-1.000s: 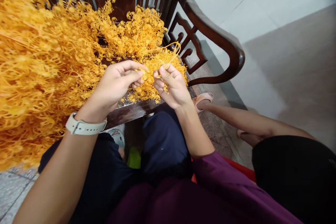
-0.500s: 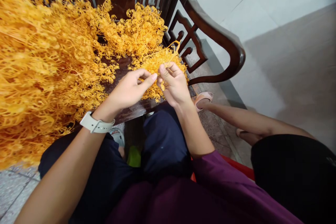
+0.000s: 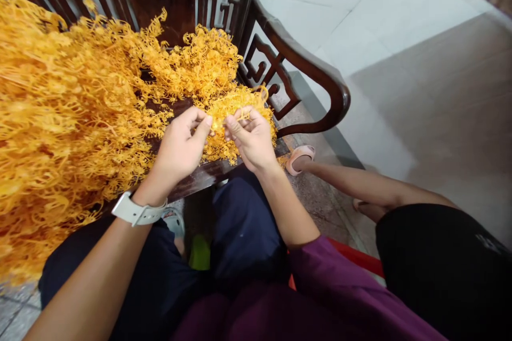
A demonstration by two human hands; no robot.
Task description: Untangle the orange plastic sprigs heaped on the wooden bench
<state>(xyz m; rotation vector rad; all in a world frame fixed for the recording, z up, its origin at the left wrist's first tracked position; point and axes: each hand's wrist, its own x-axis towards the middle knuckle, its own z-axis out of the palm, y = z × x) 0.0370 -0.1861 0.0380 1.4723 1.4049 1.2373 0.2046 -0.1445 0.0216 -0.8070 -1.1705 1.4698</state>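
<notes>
**Orange tuft [image 3: 240, 112] pinched over a carved wooden bench [image 3: 208, 178]**

The tuft of curly strands is held between both hands, just above the front edge of the bench seat. It lies against a far larger orange mass [image 3: 68, 117], which is heaped across the bench and spills past its left end. A narrow grip is formed by the right hand [image 3: 250, 138], with the thumb and fingers pressed into the tuft and strands held between them. The left hand [image 3: 180, 152] is also curled narrowly, its fingertips at the tuft's edge, but whether strands are pinched there cannot be told. A pale watch [image 3: 138, 210] is worn on the left wrist, and navy trousers [image 3: 244, 224] are seen below the hands. A dark armrest [image 3: 304, 58] with fretwork curves along the bench's right side. Further right, a second person's bare leg [image 3: 360, 184] is extended from black shorts [image 3: 440, 272], ending in a pink slipper [image 3: 300, 160] above a speckled stone floor [image 3: 320, 197].
</notes>
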